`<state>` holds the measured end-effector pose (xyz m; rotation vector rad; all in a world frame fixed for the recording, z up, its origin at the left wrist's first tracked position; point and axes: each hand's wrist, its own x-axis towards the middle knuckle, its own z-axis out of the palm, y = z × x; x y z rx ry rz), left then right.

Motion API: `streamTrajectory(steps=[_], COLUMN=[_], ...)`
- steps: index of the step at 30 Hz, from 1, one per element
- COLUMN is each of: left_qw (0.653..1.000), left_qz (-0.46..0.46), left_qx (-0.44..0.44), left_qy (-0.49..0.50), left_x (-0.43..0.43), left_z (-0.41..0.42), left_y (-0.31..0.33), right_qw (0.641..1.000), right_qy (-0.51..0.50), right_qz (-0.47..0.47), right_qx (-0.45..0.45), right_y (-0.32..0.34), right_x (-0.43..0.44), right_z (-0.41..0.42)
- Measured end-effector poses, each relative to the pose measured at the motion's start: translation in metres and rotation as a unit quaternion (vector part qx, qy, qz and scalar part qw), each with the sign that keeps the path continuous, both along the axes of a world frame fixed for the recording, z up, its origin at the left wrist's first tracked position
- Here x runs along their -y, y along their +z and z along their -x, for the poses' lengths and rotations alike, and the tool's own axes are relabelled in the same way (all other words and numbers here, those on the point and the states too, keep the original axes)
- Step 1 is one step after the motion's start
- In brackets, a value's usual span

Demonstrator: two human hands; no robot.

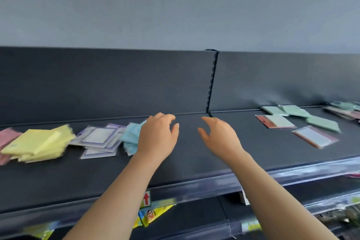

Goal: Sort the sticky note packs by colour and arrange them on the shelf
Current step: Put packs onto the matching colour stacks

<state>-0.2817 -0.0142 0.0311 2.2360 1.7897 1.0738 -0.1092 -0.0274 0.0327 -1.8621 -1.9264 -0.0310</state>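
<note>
shelf (194, 163) left end: pink pile (7, 136), yellow pile (39, 144), purple pile (99, 140), blue pile (131, 136) side by side, grouped by colour | right end: green packs (323, 123), orange-edged packs (315, 137) loose, apparently unsorted | left hand (157, 136) beside blue pile, right hand (220, 138) mid-shelf; each grip spread, holding nothing

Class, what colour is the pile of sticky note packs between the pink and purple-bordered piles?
Yellow sticky note packs, head view.

Plain grey wall (175, 15) above; dark shelf (194, 159) with a back panel (97, 84) split by a slotted upright (212, 82); lower shelf (315, 189) beneath, dim.
</note>
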Motion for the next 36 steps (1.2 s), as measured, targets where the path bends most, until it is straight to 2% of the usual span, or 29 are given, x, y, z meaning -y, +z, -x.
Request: streamTrajectory(steps=[5,13,18,23,26,29,32,34,36], left_qw=[0.999,0.991,0.981,0.965,0.951,0.937,0.924,0.922,0.930], left_qz=[0.030,0.072,0.088,0.111,0.128,0.132,0.181,0.199,0.180], left_qx=[-0.017,-0.054,-0.085,-0.118,-0.160,-0.221,-0.264,-0.274,-0.272], left_qy=[-0.031,-0.094,-0.152,-0.205,-0.232,-0.236,-0.209,-0.189,-0.167], left_x=[-0.002,-0.027,-0.049,-0.065,-0.075,-0.090,-0.097,-0.096,-0.093], left_z=[-0.089,-0.188,-0.245,-0.298,-0.325,-0.348,-0.361,-0.365,-0.364], left_y=[-0.011,-0.031,-0.038,-0.042,-0.047,-0.051,-0.058,-0.063,-0.065], right_qw=[0.999,0.993,0.981,0.972,0.970,0.975,0.982,0.989,0.993], right_qy=[-0.035,-0.109,-0.175,-0.212,-0.206,-0.185,-0.152,-0.118,-0.085], right_qz=[0.016,0.043,0.068,0.091,0.131,0.125,0.108,0.091,0.086], right_qx=[-0.002,0.025,0.054,0.040,0.007,0.003,0.013,0.014,-0.004], right_y=[-0.013,-0.035,-0.047,-0.058,-0.064,-0.063,-0.062,-0.061,-0.065], right_x=[0.002,-0.008,-0.019,-0.025,-0.031,-0.039,-0.043,-0.045,-0.049], right_z=[-0.087,-0.200,-0.270,-0.327,-0.347,-0.361,-0.372,-0.377,-0.382])
